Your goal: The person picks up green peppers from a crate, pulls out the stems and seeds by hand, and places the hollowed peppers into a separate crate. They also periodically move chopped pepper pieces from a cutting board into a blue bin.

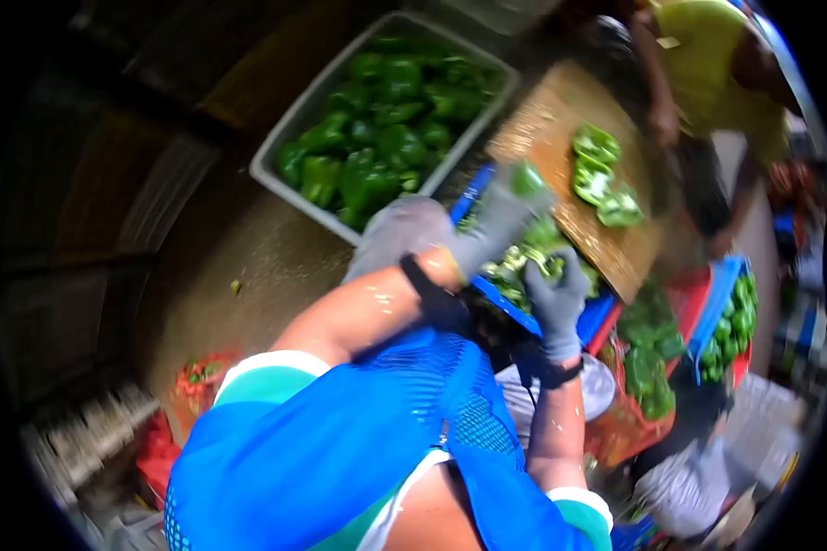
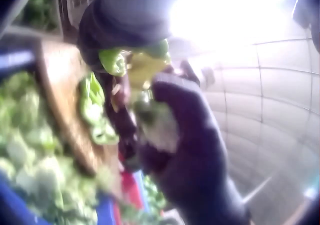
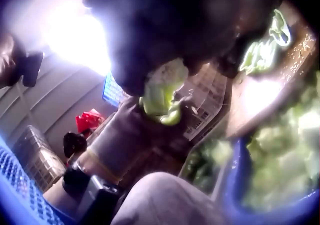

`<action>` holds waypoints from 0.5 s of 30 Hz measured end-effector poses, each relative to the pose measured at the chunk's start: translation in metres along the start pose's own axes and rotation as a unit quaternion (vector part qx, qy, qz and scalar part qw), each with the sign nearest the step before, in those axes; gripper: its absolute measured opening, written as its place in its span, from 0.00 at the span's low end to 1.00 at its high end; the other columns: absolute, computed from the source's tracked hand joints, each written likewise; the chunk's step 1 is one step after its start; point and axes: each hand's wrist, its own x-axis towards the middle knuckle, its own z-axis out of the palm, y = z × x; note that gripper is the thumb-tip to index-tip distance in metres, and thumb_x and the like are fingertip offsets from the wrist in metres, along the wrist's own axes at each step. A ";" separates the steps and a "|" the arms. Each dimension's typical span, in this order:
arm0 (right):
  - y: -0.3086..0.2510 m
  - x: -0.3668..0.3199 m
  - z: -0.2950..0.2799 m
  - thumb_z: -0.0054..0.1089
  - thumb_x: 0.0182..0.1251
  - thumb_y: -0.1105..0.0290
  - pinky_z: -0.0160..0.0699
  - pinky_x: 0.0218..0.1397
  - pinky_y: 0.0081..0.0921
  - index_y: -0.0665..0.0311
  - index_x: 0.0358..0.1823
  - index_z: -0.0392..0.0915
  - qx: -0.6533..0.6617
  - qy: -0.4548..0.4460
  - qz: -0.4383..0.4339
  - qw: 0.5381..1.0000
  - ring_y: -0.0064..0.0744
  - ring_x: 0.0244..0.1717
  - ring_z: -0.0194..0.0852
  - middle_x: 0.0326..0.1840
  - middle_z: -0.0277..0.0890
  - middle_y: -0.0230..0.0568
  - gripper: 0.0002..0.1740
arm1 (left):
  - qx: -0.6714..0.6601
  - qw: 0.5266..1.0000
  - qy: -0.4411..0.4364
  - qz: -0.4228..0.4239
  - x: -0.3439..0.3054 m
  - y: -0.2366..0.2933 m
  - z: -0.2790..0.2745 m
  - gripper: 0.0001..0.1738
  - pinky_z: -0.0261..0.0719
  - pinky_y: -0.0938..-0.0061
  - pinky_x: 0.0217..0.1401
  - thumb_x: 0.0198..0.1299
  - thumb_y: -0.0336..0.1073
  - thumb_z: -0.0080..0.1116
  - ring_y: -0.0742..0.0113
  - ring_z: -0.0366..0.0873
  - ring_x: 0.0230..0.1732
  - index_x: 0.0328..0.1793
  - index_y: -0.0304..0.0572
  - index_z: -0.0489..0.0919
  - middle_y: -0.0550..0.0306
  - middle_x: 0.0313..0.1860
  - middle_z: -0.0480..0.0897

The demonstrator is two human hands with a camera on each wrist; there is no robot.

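In the head view my gloved left hand [image 1: 501, 220] holds a green pepper [image 1: 526, 181] above the blue crate's edge, blurred. My gloved right hand [image 1: 560, 294] is close by on the right, over the cut pepper pieces [image 1: 510, 275] in the blue crate [image 1: 515, 308]. The left wrist view has the left hand [image 2: 130, 20] at the top with green pepper [image 2: 112, 61] under it, and the right hand [image 2: 192, 145] curled round a pale green piece [image 2: 162, 130]. In the right wrist view a pepper piece [image 3: 162, 92] shows beneath the dark right hand [image 3: 175, 30].
Opened peppers [image 1: 594, 179] lie on a wooden board [image 1: 542, 129]. A pale bin [image 1: 266, 165] of whole green peppers stands on the left. Another person in a yellow top [image 1: 698, 64] is across the board. Bagged peppers [image 1: 648, 367] and a blue-edged crate [image 1: 715, 298] are at right.
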 end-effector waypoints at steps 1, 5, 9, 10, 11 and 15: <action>0.005 0.000 -0.002 0.71 0.51 0.62 0.73 0.33 0.34 0.62 0.36 0.73 -0.058 0.004 0.017 0.998 0.45 0.28 0.76 0.26 0.76 0.48 0.18 | 0.027 1.000 -0.012 0.006 0.024 0.009 -0.018 0.26 0.78 0.74 0.32 0.47 0.37 0.72 0.68 0.76 0.32 0.52 0.45 0.72 0.58 0.36 0.78; 0.032 0.006 -0.020 0.67 0.53 0.46 0.76 0.40 0.41 0.63 0.42 0.75 -0.198 -0.114 0.120 0.966 0.54 0.35 0.78 0.29 0.77 0.50 0.28 | 0.233 0.919 0.115 0.296 0.065 0.054 -0.091 0.32 0.75 0.74 0.53 0.49 0.36 0.73 0.64 0.75 0.50 0.60 0.42 0.72 0.53 0.51 0.76; 0.110 0.035 -0.027 0.65 0.55 0.50 0.77 0.44 0.39 0.63 0.45 0.77 -0.143 -0.077 0.112 0.980 0.47 0.40 0.79 0.40 0.78 0.48 0.25 | 0.558 0.787 0.150 0.215 0.076 0.001 -0.248 0.44 0.66 0.55 0.66 0.48 0.46 0.70 0.41 0.66 0.65 0.71 0.44 0.64 0.37 0.67 0.66; 0.103 0.054 -0.030 0.65 0.56 0.55 0.77 0.45 0.38 0.64 0.44 0.78 -0.144 -0.040 0.134 0.980 0.45 0.42 0.79 0.40 0.78 0.48 0.22 | 0.670 0.710 0.146 0.158 0.059 -0.021 -0.268 0.48 0.62 0.50 0.67 0.50 0.52 0.67 0.40 0.59 0.69 0.75 0.47 0.58 0.36 0.71 0.59; 0.123 0.073 -0.024 0.63 0.57 0.59 0.77 0.46 0.40 0.64 0.44 0.78 -0.139 0.013 0.115 0.983 0.46 0.43 0.78 0.41 0.78 0.49 0.18 | 0.768 0.617 0.141 0.097 0.045 -0.040 -0.280 0.52 0.57 0.44 0.69 0.52 0.58 0.63 0.39 0.53 0.73 0.78 0.49 0.52 0.35 0.75 0.52; 0.155 0.153 -0.009 0.61 0.55 0.57 0.77 0.49 0.44 0.65 0.50 0.74 -0.333 0.066 0.070 0.938 0.54 0.45 0.78 0.43 0.79 0.57 0.25 | 0.796 0.604 0.014 -0.035 0.039 -0.114 -0.311 0.57 0.47 0.39 0.72 0.51 0.63 0.59 0.35 0.42 0.77 0.80 0.50 0.43 0.35 0.78 0.44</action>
